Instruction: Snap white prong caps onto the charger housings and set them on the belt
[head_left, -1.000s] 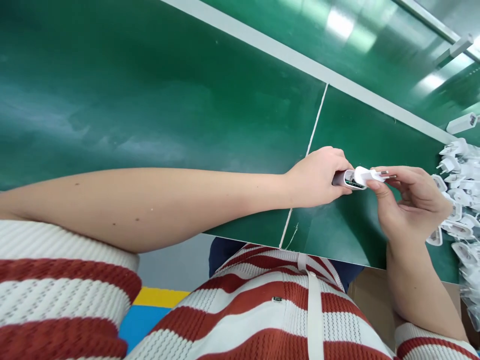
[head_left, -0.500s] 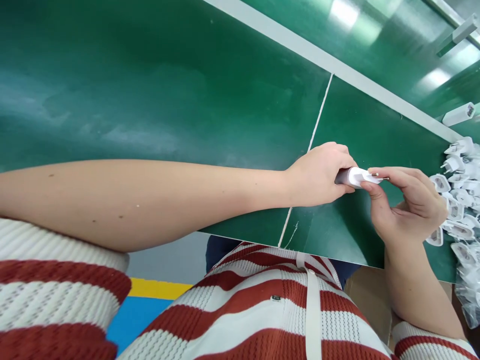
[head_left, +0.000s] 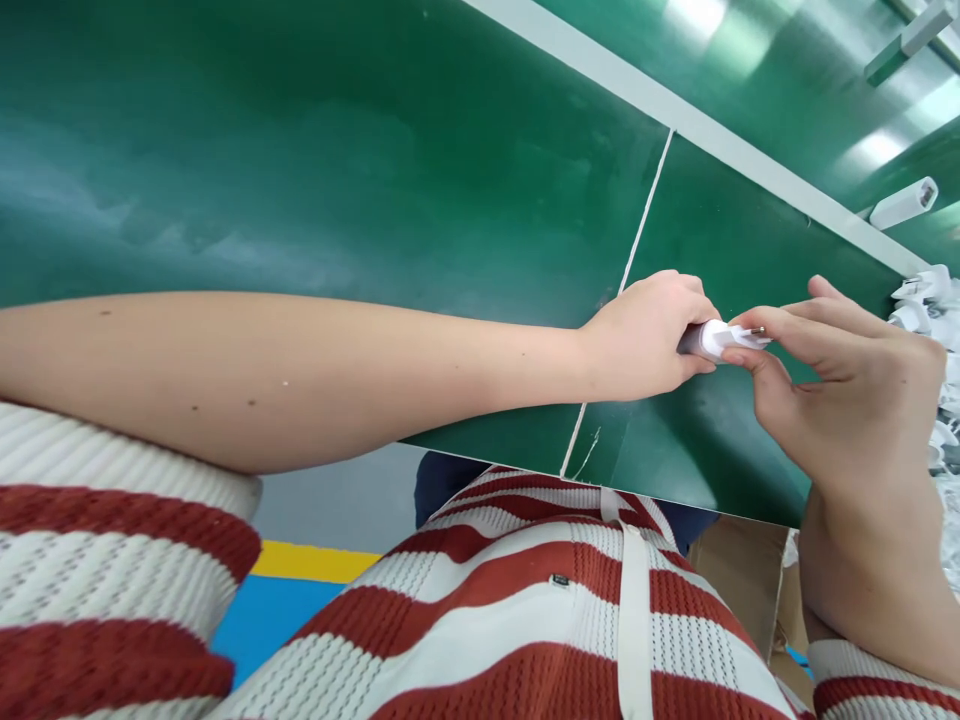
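Observation:
A white power adapter [head_left: 711, 341] with metal plug pins is held between both hands, just above the green tabletop. My left hand [head_left: 646, 335] is closed around its body, hiding most of that end. From the other side, my right hand [head_left: 862, 385] pinches the plug end between thumb and forefinger, its other fingers loosely bent. The pins point right, toward the right palm.
Loose white plug pieces [head_left: 924, 300] are heaped at the far right, partly behind my right hand. Beyond the pale strip [head_left: 600, 75] lies another white adapter body [head_left: 904, 203]. Cardboard [head_left: 735, 565] shows below the table [head_left: 360, 180] edge.
My right hand has turned about the plug end, its back now facing up more, and its wrist has swung right. The left hand keeps its hold on the adapter.

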